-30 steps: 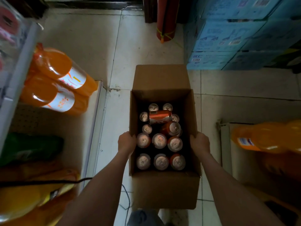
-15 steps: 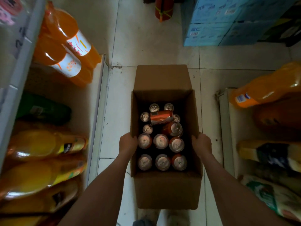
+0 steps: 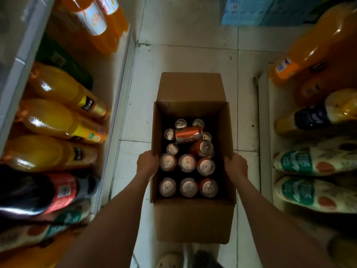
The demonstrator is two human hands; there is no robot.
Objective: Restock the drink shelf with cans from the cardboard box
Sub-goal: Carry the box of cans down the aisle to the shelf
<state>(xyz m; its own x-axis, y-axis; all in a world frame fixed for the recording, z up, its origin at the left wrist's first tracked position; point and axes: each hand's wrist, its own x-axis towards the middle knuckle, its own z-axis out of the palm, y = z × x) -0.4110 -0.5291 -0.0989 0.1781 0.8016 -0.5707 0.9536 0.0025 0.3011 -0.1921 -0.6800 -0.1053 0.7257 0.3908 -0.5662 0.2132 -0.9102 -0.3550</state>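
Observation:
An open cardboard box hangs in front of me above the tiled aisle floor. My left hand grips its left wall and my right hand grips its right wall, fingers curled over the rims. Inside stand several orange cans with silver tops. One orange can lies on its side on top of the others near the far end, and another leans tilted beside it. The drink shelf runs along my left, lined with large bottles.
Orange and yellow juice bottles, a dark cola bottle and green-labelled bottles fill the left shelf. A second shelf on the right holds more large bottles. Blue cartons are stacked at the far end of the narrow aisle.
I have walked forward down the aisle carrying the box. The blue cartons have slid toward the top of the view and more bottles on both shelves have come into sight. My grip is unchanged.

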